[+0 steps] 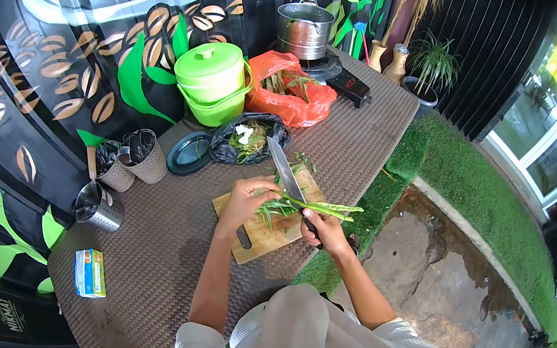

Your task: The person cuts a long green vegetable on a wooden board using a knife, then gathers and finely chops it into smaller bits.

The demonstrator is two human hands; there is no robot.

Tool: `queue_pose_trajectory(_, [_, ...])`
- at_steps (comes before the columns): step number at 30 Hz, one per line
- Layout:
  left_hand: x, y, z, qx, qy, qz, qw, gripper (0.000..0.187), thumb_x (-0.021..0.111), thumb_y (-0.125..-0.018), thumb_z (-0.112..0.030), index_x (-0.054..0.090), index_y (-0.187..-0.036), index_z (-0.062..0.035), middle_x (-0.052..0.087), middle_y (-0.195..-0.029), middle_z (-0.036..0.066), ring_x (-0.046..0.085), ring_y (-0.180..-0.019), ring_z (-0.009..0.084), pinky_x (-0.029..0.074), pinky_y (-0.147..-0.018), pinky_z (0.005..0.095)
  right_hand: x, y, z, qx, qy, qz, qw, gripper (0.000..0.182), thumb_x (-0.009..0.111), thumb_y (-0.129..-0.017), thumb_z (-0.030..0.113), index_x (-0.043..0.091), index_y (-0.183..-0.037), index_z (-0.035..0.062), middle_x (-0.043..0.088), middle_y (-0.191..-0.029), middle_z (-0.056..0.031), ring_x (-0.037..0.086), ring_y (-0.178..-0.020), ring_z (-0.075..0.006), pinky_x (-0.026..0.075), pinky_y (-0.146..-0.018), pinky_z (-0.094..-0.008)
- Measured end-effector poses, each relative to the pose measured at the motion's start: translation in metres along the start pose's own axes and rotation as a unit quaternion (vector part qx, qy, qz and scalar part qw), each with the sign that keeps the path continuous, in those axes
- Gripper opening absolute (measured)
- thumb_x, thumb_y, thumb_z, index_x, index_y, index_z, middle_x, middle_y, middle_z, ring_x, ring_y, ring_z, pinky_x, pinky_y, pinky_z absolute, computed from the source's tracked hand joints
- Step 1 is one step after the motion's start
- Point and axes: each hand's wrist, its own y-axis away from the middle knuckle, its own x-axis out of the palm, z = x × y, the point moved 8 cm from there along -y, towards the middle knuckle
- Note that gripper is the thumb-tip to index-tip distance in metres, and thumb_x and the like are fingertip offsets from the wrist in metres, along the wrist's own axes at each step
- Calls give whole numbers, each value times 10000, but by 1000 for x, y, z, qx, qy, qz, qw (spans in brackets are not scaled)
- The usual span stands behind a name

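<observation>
My right hand point(324, 230) is closed round the black handle of a large knife point(284, 166), whose blade points away from me over the cutting board. Long green stalks point(327, 208) stretch from the fingers of my left hand point(255, 197) past the blade to the lower right. My left fingers pinch the stalks' near-left end. Beneath both hands lies a wooden cutting board point(260, 242) with cut green pieces point(274, 209) scattered on it. Just behind the board, a black plastic bag point(219, 147) holds greens and something white.
A green lidded bucket point(210, 75), red plastic bag point(312, 109), metal pot point(305, 28) and dark oval plate point(189, 153) stand along the table's back. Leftward are woven holders point(146, 164), a metal container point(106, 212) and a blue-yellow pack point(89, 273). The table edge point(391, 150) runs right.
</observation>
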Motion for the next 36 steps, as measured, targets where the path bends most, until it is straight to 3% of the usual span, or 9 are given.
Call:
queue_pose_trajectory(2, [5, 0, 0, 18, 34, 29, 999, 157, 676, -755, 68, 713, -902, 26, 692, -885, 103, 620, -929, 205, 488, -819, 327, -3, 0, -1, 1, 7, 0, 1000, 380, 510, -981, 320, 456, -693, 79, 395, -501, 8, 322, -385, -72, 245, -368, -236])
queue_pose_trajectory(5, [7, 1, -8, 76, -7, 44, 996, 150, 678, -753, 59, 712, -897, 35, 694, -865, 97, 621, -880, 203, 492, -779, 313, -5, -1, -4, -1, 28, 30, 999, 341, 489, -987, 317, 461, -761, 64, 409, -508, -10, 336, -381, -84, 266, -367, -237])
queue_pose_trajectory(9, [8, 1, -18, 111, -19, 49, 992, 157, 685, -743, 51, 711, -898, 41, 694, -833, 91, 618, -848, 197, 488, -759, 305, -1, 3, 2, 0, 56, 34, 998, 403, 483, -988, 338, 455, -693, 64, 418, -501, -12, 341, -383, -84, 266, -370, -240])
queue_pose_trajectory(11, [8, 1, -22, 71, -40, 43, 996, 127, 690, -762, -7, 722, -884, 9, 707, -824, 102, 632, -843, 202, 464, -848, 337, -3, 4, 1, 1, 57, 25, 998, 414, 482, -988, 340, 454, -679, 66, 421, -500, -13, 342, -384, -83, 266, -372, -240])
queue_pose_trajectory(20, [10, 1, -29, 126, -101, 54, 985, 134, 709, -740, -40, 732, -867, -4, 701, -789, 92, 631, -833, 208, 479, -819, 343, 0, 4, -5, 11, 46, 36, 998, 358, 483, -989, 337, 454, -754, 68, 429, -509, -21, 352, -387, -83, 277, -372, -229])
queue_pose_trajectory(27, [10, 1, -34, 118, -111, 49, 986, 141, 716, -740, -58, 728, -868, 1, 710, -816, 111, 635, -830, 218, 470, -863, 334, -3, 1, -2, -5, 26, 30, 999, 316, 488, -990, 305, 459, -781, 69, 428, -520, -18, 349, -391, -83, 276, -372, -231])
queue_pose_trajectory(36, [15, 0, -40, 92, -86, 71, 989, 130, 720, -734, -41, 718, -847, 24, 690, -784, 111, 633, -793, 202, 496, -731, 309, 1, 0, 6, 1, 55, 14, 998, 286, 482, -995, 286, 461, -812, 66, 416, -528, -6, 339, -403, -82, 267, -378, -233])
